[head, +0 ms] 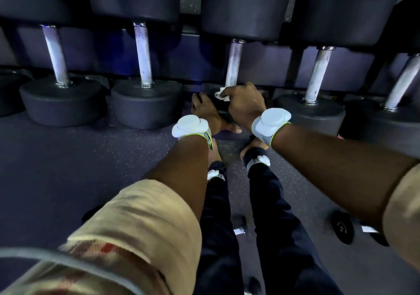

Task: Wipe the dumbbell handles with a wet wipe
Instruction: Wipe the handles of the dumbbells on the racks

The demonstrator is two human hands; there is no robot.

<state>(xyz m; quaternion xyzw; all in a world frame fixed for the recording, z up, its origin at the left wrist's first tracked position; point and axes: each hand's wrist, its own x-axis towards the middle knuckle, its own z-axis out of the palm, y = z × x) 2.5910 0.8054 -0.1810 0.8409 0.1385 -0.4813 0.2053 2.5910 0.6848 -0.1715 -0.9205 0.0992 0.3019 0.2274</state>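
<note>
Several black dumbbells stand in a row on a rack, each with a metal handle. The middle dumbbell's handle [234, 64] runs down to its near weight head, which my hands mostly cover. My right hand [244, 103] pinches a white wet wipe [221, 94] at the bottom end of that handle. My left hand [205, 110] rests on the near weight head of the same dumbbell, fingers spread over it and thumb along its near side.
Neighbouring handles stand left [143, 55] and right [318, 74] of the middle one. The dark speckled floor [68, 169] spreads below. My legs [250, 203] are under my arms. A small dumbbell [343, 226] lies on the floor at lower right.
</note>
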